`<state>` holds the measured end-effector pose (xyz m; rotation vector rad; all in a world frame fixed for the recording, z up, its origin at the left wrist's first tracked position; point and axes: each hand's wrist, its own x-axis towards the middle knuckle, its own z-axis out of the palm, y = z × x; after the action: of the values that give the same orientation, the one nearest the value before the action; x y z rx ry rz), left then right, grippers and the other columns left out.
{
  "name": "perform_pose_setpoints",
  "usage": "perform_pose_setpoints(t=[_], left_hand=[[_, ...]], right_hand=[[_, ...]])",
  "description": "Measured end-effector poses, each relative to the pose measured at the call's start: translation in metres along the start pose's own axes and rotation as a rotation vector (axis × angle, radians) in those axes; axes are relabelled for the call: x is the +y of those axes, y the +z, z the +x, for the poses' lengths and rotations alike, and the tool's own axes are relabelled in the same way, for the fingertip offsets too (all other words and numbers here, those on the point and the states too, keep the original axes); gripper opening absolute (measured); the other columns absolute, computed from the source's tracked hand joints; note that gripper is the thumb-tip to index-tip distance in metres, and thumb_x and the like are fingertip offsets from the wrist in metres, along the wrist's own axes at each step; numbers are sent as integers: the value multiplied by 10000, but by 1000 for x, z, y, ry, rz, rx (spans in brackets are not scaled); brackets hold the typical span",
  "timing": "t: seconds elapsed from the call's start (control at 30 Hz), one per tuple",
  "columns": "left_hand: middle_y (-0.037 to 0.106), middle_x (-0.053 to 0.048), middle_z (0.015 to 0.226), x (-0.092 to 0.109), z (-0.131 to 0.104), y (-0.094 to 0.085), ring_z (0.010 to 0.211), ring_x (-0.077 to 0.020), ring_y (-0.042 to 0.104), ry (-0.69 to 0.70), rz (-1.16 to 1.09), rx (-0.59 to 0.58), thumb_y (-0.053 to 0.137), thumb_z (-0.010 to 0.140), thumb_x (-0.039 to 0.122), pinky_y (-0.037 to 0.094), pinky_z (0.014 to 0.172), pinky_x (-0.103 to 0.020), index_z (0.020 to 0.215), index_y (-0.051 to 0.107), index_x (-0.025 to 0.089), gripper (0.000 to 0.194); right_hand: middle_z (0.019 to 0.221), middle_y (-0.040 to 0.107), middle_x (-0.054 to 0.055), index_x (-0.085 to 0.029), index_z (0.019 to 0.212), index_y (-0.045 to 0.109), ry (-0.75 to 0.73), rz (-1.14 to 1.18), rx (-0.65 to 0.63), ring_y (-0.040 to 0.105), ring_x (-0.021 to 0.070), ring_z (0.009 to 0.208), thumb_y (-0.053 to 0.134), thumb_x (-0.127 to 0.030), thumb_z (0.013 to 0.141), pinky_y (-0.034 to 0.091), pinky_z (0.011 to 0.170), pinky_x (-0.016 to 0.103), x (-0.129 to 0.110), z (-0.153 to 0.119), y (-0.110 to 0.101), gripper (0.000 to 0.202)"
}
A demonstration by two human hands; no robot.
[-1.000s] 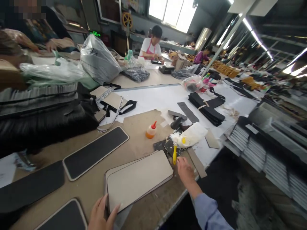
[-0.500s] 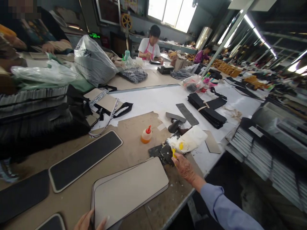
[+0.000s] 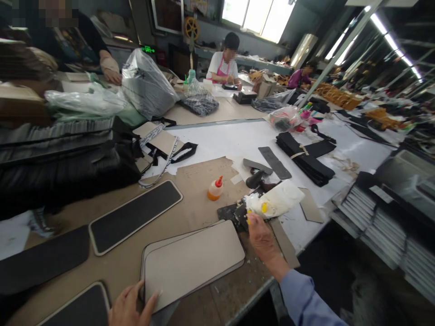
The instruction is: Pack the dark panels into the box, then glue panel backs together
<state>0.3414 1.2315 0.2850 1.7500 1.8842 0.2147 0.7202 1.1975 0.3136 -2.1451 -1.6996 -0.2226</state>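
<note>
My right hand is closed round a small yellow tool, at the glue-smeared opening of a white plastic bottle that lies on its side. Dark, glue-spotted scraps lie beneath it. My left hand rests at the near left corner of a stack of beige rounded panels, thumb on the top panel and fingers at its edge. Left of the stack lies a black panel with a pale border. A small squeeze bottle with a red tip and orange liquid stands behind the stack.
Bundled black strips lie at the right, grey strips beside them. A large black stack and plastic bags stand at the left. Several people sit or stand beyond. The table's edge runs along the near right.
The view has shifted left, so things appear further right. My left hand shows more fully at the stack's corner. The yellow tool is now mostly covered by my right hand.
</note>
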Motion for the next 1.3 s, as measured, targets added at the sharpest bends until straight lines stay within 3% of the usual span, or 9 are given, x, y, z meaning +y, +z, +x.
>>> perform_pose_setpoints(t=[0.07,0.27,0.37,0.47,0.6,0.73,0.9,1.1,1.3], left_hand=[[606,-172,921,14,-2,-7,968,-342,519,-23,-43,27,424,585,544,371,883,-484,868,575,140,515],[484,14,534,27,5,-19,550,-172,463,-175,-369,-150,436,596,516,379,564,-308,610,432,224,293],[412,50,484,20,8,-18,505,-129,395,-176,-544,-202,476,560,503,326,514,-268,559,411,218,293],[372,74,466,15,10,-16,469,-98,357,-195,-720,-285,506,534,459,291,477,-242,551,404,210,270],[402,77,460,12,12,-17,441,-85,382,-234,-820,-346,518,528,393,305,458,-230,571,419,201,221],[424,72,433,10,13,-19,410,-84,405,-254,-842,-367,500,545,340,287,425,-216,581,433,197,162],[425,70,422,8,13,-19,399,-84,414,-243,-870,-380,516,540,329,284,406,-211,568,449,193,154],[413,72,419,8,13,-19,410,-91,419,-244,-854,-359,524,529,337,306,418,-214,551,436,194,170],[432,63,461,13,11,-26,449,-101,424,-236,-794,-358,513,514,414,314,441,-231,568,463,195,231]], right_hand=[[962,609,153,-137,1012,513,109,133,83,583,236,932,331,-268,894,486,822,412,-10,-5,-21,253],[838,630,71,-183,951,419,839,881,359,633,176,645,415,-400,836,543,630,374,-24,-17,-66,245],[773,642,46,-178,871,482,1061,1207,326,640,167,672,456,-350,788,555,626,342,-25,-31,-61,192],[669,615,6,-180,788,548,1162,1339,196,612,133,584,536,-298,733,558,567,289,-43,-40,-46,131],[690,624,2,-158,829,585,1107,1416,81,596,110,577,637,-361,700,549,555,243,-114,-35,-30,246],[770,637,19,-135,904,569,919,1378,-82,609,117,647,634,-460,713,541,663,256,-189,-29,-18,384],[838,631,33,-137,924,549,785,1321,-192,609,136,672,582,-489,747,532,700,307,-231,-32,6,396],[856,633,53,-146,906,547,727,1148,-168,616,159,663,530,-524,760,528,698,333,-215,-30,14,405],[815,629,74,-148,909,540,723,787,-7,623,192,681,468,-539,770,511,724,368,-133,-26,-9,422]])
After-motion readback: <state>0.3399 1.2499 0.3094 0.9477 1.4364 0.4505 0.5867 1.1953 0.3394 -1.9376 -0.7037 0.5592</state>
